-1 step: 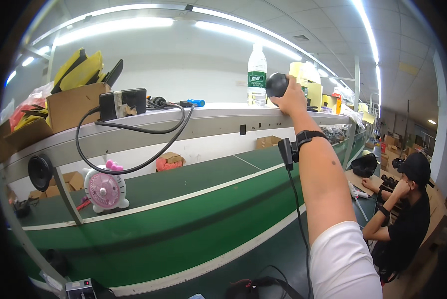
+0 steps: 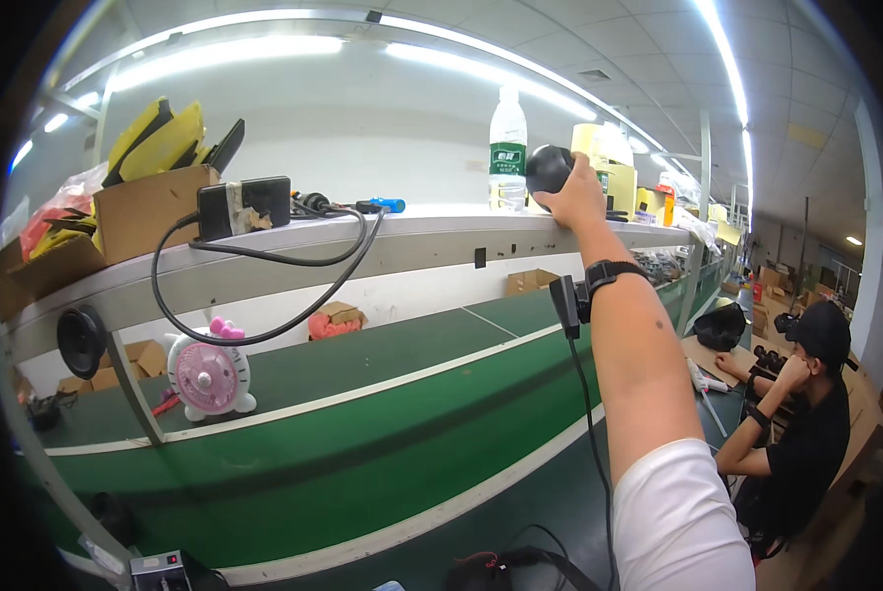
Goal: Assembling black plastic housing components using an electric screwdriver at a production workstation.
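Note:
On the raised shelf, my right hand [image 2: 577,197] is closed around a round black object [image 2: 550,168]; its exact kind I cannot make out. The thumb lies along its near lower side, and the fingers hide its right part. Just left of it stands a clear plastic bottle [image 2: 508,148] with a green label, upright and very near the black object. A black strap [image 2: 614,271] circles my right wrist, with a small black box [image 2: 566,306] and a cable hanging from it. My left hand is outside the picture.
Along the shelf [image 2: 432,223] are a black power unit [image 2: 244,207] with a looped cable and a cardboard box [image 2: 156,212] of yellow and black pieces. Below, a pink-and-white fan [image 2: 208,378] stands on the green conveyor [image 2: 392,360]. A person [image 2: 806,424] sits at the right.

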The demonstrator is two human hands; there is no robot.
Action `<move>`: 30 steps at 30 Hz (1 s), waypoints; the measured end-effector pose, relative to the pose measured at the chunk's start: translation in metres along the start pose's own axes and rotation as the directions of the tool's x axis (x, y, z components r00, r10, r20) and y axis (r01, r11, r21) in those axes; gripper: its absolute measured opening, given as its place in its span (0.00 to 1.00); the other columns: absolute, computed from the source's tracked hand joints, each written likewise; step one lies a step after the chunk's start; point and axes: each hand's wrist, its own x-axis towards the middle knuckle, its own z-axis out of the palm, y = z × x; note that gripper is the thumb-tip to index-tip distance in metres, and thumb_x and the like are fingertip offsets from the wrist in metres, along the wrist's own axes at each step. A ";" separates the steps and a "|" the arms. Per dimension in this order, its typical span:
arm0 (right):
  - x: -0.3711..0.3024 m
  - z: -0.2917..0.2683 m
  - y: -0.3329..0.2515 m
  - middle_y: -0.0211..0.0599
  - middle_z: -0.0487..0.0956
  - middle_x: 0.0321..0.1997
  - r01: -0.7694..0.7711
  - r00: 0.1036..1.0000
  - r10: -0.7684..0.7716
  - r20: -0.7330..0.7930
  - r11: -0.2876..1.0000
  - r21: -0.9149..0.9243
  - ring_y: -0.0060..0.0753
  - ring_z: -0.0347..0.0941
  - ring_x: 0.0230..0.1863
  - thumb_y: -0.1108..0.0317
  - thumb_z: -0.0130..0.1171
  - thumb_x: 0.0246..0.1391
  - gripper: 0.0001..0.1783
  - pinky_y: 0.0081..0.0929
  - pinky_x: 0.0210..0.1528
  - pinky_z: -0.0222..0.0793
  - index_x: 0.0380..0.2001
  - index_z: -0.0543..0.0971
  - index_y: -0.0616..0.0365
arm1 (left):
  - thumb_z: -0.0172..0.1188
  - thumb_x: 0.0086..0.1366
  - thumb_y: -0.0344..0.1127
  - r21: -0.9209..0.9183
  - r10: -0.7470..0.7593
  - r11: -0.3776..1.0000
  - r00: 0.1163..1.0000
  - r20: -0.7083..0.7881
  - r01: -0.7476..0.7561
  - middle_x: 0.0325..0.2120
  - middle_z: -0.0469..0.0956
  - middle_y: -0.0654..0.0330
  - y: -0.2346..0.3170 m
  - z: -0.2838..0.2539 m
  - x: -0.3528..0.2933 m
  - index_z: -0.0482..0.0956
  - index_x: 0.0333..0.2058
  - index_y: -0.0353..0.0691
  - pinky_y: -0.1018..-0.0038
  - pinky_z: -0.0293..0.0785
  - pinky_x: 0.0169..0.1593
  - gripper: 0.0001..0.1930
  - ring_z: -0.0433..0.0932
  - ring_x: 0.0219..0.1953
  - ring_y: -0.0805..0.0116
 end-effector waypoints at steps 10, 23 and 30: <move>-0.029 -0.016 0.017 0.43 0.78 0.52 0.084 0.953 -0.065 -0.297 0.995 0.053 0.51 0.69 0.58 0.65 0.79 0.40 0.32 0.46 0.59 0.66 0.49 0.75 0.55 | 0.57 0.71 0.52 0.018 0.039 0.999 0.984 -0.176 -0.036 0.47 0.81 0.46 -0.014 -0.008 0.002 0.76 0.55 0.31 0.58 0.76 0.55 0.27 0.79 0.48 0.53; -0.247 -0.182 -0.019 0.38 0.76 0.39 0.777 0.569 -0.685 -0.454 0.628 0.027 0.51 0.71 0.46 0.73 0.76 0.36 0.23 0.64 0.60 0.67 0.38 0.76 0.53 | 0.59 0.70 0.53 0.161 0.066 0.987 0.853 -0.517 0.021 0.45 0.82 0.46 -0.009 -0.144 -0.084 0.78 0.53 0.31 0.59 0.77 0.52 0.28 0.80 0.46 0.53; -0.379 -0.237 -0.061 0.29 0.74 0.34 0.865 0.497 -0.749 -0.437 0.393 0.311 0.42 0.70 0.44 0.72 0.64 0.41 0.15 0.66 0.57 0.73 0.34 0.76 0.44 | 0.57 0.72 0.55 -0.051 -0.138 0.989 0.735 -0.664 0.139 0.59 0.74 0.45 0.155 -0.090 -0.228 0.67 0.62 0.23 0.57 0.72 0.63 0.37 0.73 0.58 0.50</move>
